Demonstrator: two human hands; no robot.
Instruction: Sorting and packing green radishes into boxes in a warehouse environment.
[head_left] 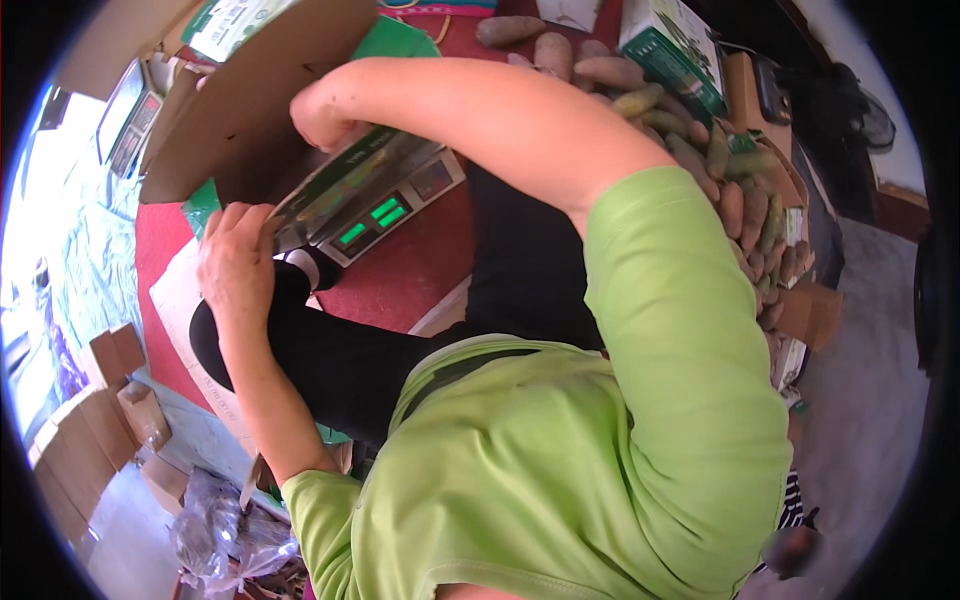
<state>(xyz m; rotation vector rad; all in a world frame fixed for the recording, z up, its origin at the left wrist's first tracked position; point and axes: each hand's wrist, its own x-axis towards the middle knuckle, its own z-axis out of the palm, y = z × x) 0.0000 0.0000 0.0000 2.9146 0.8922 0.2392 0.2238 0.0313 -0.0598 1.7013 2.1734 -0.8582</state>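
An open cardboard box [250, 120], green on its outer side, rests on a digital scale [378, 213] with lit green displays. My left hand [237, 255] is closed over the box's near left edge, fingers curled on the rim beside a small green flap. My right hand [322, 112] bends down at the wrist into the box opening. Its fingertips are out of sight, and whatever they touch inside the box is hidden.
A heap of long brown and greenish tubers [735, 205] lies to the right. Behind it stands a green-and-white carton [675, 50]. Another scale [128, 125] is at far left. Cardboard pieces [85, 430] and clear plastic bags [215, 530] lie at lower left. Red cloth [400, 285] lies under the scale.
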